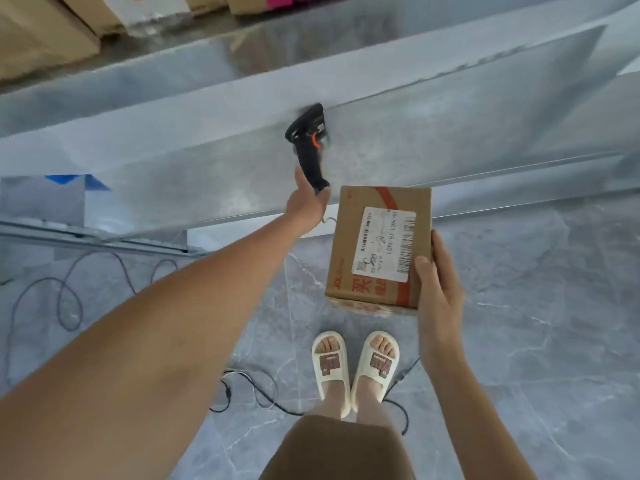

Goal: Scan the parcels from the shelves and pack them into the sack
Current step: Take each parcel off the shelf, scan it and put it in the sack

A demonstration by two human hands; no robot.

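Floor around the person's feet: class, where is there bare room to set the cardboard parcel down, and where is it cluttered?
Bare tile lies right of the slippers and below the right hand holding the parcel. Left of the feet is crowded: cables loop across the floor. The shelf by the scanner, gripped by the left hand, also looks bare.

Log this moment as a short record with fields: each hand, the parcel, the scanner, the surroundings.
left hand: grips the handle of the scanner, held out toward the metal shelf
right hand: holds the cardboard parcel by its right side
parcel: label with barcode faces up
scanner: black, orange trigger, head points away from the parcel
floor: grey tiles, loose cables
sack: not in view
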